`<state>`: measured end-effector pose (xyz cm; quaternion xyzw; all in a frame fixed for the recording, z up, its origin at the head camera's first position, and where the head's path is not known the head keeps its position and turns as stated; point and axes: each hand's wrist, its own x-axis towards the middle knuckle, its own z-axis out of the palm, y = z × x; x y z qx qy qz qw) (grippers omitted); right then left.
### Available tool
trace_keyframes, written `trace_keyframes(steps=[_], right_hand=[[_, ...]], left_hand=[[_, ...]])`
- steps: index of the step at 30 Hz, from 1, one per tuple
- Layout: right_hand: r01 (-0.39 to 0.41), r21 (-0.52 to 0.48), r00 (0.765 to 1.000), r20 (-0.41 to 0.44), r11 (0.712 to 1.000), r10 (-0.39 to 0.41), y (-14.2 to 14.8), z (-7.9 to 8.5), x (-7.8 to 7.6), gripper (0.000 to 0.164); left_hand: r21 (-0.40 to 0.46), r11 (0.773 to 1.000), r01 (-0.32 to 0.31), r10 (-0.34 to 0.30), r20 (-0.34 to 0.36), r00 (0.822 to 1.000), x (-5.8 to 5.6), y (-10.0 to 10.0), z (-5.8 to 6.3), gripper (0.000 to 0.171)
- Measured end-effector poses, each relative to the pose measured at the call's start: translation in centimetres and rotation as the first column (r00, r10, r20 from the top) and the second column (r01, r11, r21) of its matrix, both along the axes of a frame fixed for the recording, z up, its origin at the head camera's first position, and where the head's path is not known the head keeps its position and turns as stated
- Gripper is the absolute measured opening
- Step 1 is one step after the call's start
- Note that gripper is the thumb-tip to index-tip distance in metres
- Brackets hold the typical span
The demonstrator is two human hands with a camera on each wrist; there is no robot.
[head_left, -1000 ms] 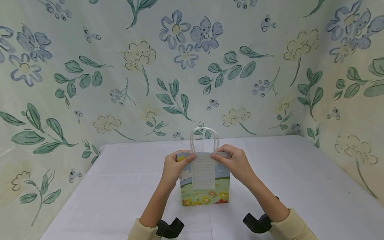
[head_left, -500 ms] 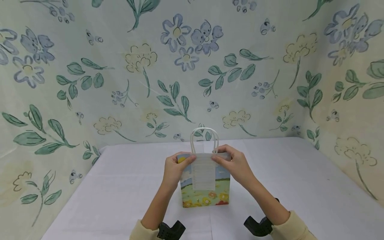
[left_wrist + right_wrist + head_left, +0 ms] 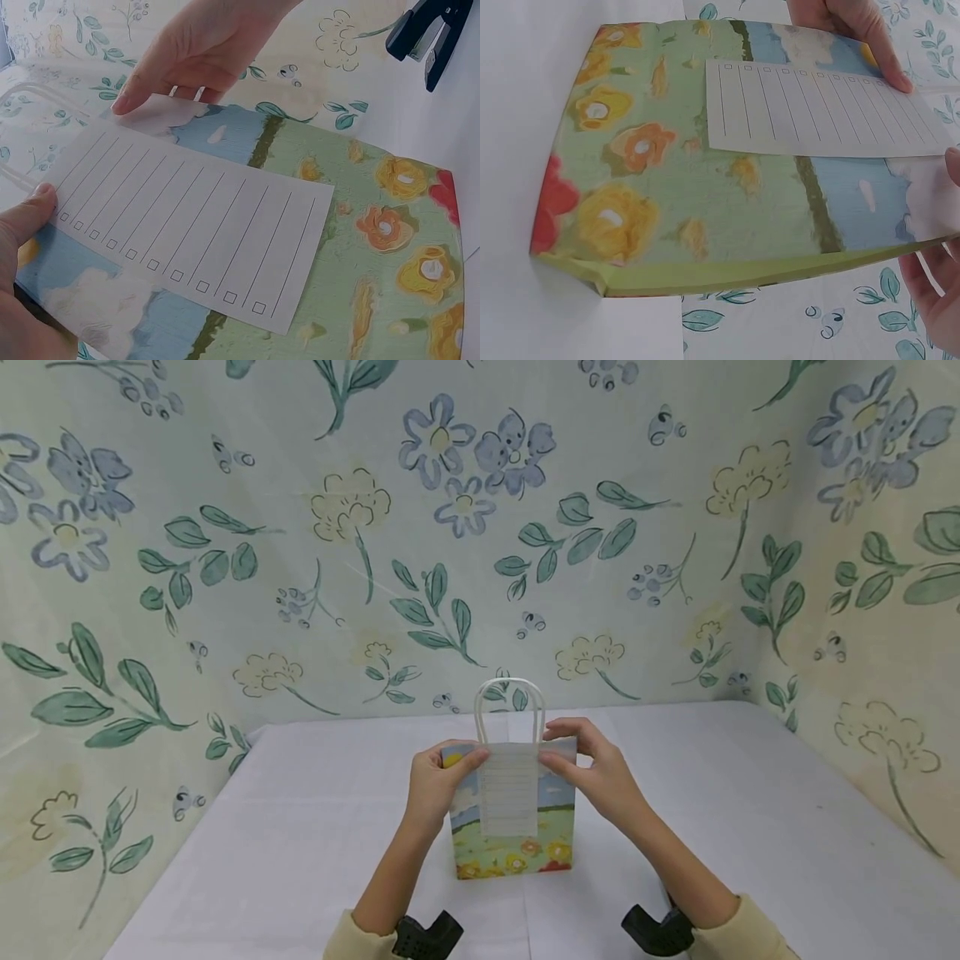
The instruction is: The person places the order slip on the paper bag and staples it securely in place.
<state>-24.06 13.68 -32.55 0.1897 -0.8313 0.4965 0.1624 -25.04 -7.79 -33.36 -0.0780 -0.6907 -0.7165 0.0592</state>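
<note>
A small paper gift bag (image 3: 555,827), printed with a painted flower meadow and sky, stands upright on the table, its white handles (image 3: 479,714) pointing up. Against its front lies a white lined checklist sheet (image 3: 510,793) with little checkboxes, clear in the left wrist view. My left hand (image 3: 433,785) pinches the bag's top edge, thumb over the sheet's upper left corner and fingers behind. At the upper right, my right hand (image 3: 609,781) holds the bag's edge, thumb in front beside the sheet, fingers behind. The right wrist view shows the bag's side fold (image 3: 727,277).
White cloth covers the table (image 3: 322,827). A floral curtain (image 3: 300,552) hangs behind and along both sides. Black wrist devices (image 3: 429,935) sit at both cuffs, over cream sleeves (image 3: 352,939).
My right thumb has slid off the sheet's upper right corner, and the right hand and forearm have shifted slightly right. The left hand keeps its hold; bag and sheet look the same.
</note>
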Motion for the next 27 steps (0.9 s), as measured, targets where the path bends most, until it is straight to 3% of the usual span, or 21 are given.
trace_keyframes(steps=[5, 12, 27], right_hand=[[0.007, 0.009, 1.000, -0.021, 1.000, -0.006, 0.6, -0.3, 0.0, 0.043], [0.015, 0.021, 1.000, 0.014, 1.000, -0.015, 1.6, -0.8, 0.4, 0.037], [0.041, 0.067, 0.998, 0.046, 0.997, -0.044, 3.0, -1.6, 1.1, 0.042]], left_hand=[[0.008, 1.000, -0.001, 0.001, 0.002, 1.000, -0.1, 0.0, 0.1, 0.032], [0.010, 1.000, -0.001, 0.001, 0.005, 1.000, -0.2, -0.1, 0.1, 0.033], [0.009, 1.000, 0.006, -0.006, 0.010, 1.000, 0.0, -0.1, 0.1, 0.034]])
